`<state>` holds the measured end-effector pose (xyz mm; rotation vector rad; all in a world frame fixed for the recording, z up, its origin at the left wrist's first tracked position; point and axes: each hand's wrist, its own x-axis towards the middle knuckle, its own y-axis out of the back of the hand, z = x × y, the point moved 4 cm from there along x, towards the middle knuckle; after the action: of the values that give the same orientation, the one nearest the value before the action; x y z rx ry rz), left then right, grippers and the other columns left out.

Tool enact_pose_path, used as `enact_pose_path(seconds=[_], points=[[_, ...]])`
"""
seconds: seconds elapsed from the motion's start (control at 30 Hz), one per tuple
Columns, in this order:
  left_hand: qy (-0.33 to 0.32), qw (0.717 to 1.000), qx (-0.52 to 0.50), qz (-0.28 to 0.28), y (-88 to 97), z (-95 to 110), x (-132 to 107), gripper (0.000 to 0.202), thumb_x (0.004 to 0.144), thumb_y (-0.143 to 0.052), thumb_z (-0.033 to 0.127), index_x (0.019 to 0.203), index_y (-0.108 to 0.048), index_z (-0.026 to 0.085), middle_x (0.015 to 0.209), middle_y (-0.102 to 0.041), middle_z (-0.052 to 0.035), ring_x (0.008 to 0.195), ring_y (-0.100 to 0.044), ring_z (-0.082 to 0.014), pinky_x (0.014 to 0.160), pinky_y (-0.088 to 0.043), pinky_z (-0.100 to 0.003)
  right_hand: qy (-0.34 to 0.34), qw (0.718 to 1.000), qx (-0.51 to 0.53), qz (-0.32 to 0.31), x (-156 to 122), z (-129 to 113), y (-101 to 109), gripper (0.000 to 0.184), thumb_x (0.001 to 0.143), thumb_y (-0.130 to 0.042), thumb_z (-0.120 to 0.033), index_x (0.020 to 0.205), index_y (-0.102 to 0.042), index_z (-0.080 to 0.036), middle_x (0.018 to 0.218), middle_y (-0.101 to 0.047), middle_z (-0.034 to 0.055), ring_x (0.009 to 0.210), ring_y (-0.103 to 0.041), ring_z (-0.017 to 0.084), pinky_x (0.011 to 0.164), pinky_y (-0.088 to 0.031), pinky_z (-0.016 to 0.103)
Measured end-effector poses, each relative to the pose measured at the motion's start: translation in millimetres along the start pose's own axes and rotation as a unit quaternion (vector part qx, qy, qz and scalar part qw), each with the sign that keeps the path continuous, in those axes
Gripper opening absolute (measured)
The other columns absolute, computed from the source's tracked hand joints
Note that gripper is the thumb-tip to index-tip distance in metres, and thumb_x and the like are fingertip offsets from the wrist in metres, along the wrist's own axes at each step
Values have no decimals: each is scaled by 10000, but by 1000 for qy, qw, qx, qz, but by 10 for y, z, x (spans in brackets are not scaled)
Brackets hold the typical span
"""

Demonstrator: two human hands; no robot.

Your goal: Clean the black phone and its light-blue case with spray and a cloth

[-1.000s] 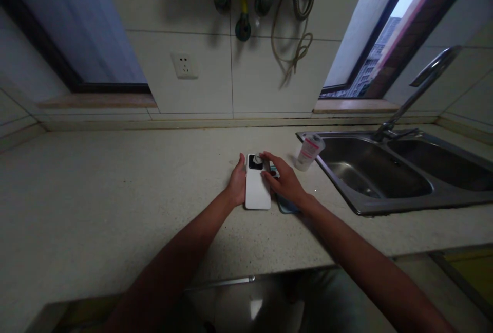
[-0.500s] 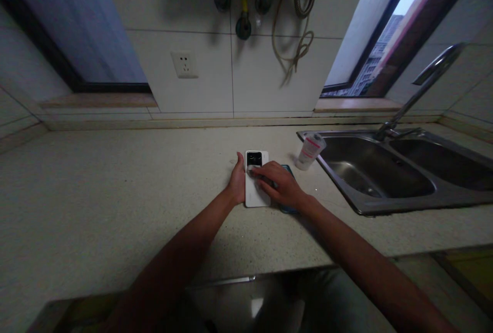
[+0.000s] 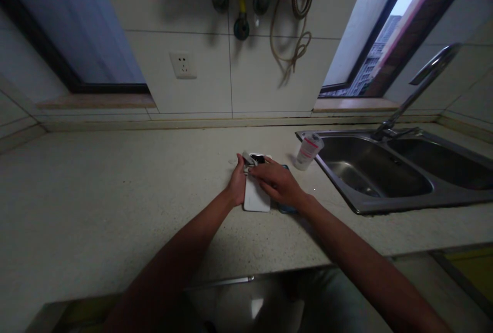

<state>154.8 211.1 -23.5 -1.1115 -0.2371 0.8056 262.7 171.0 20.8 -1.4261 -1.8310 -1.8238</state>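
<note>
A white smartphone lies on the speckled stone countertop, its back up and its black camera module at the top. My left hand grips the phone's left edge. My right hand lies across the upper part, its fingertips at a small pale piece sticking up by the top left corner. What that piece is, I cannot tell. A teal flat object, perhaps a case, lies mostly hidden under my right hand.
A white plastic cup with a pink label stands by the steel double sink, which has a tall faucet. Behind the counter are a tiled wall, a socket and hanging hoses.
My right hand has slid up from the middle of the phone toward the camera module. The small pale piece now sticks up at the top left corner. The phone has shifted slightly.
</note>
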Motion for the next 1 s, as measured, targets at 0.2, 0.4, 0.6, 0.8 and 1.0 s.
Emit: enact_pose_path(seconds=[0.2,0.4,0.6,0.8,1.0], points=[[3,1000,-13,2,0,16,-5,862,878,-241,799,1074,-708,101,874,-745,-174,835,-720,-303,776,-545,-415,29,999,19,-37,34,-96,25,220,949,-491,-199,1047,-688,-203,925,-751,71,898,-691,195,958,-507,418],[11,999,3,-35,-14,7,-13,900,862,-198,819,1107,-697,111,935,-744,-184,859,-713,-298,820,-529,-423,-25,997,-70,-16,25,-14,64,224,975,-508,-263,906,-704,-179,745,-676,67,715,-582,193,688,-446,339],[17,999,22,-20,-22,-1,-23,910,856,-159,821,1142,-687,137,940,-746,-171,883,-711,-303,813,-529,-425,-136,982,-125,31,-7,146,111,275,966,-504,-271,1183,-629,-157,947,-642,126,898,-559,263,791,-467,404],[23,999,19,-42,-69,-2,-51,901,869,-158,805,1161,-684,135,946,-746,-175,858,-712,-298,797,-534,-421,-217,971,-57,87,-65,224,71,486,922,-565,-292,1377,-468,-153,991,-625,115,864,-575,249,773,-486,397],[19,1000,2,-20,-79,6,-52,896,879,-141,792,1146,-681,128,924,-748,-160,828,-715,-284,782,-538,-405,-233,968,-87,16,-60,236,51,228,947,-522,-280,1081,-666,-167,898,-632,96,830,-589,233,744,-465,355]])
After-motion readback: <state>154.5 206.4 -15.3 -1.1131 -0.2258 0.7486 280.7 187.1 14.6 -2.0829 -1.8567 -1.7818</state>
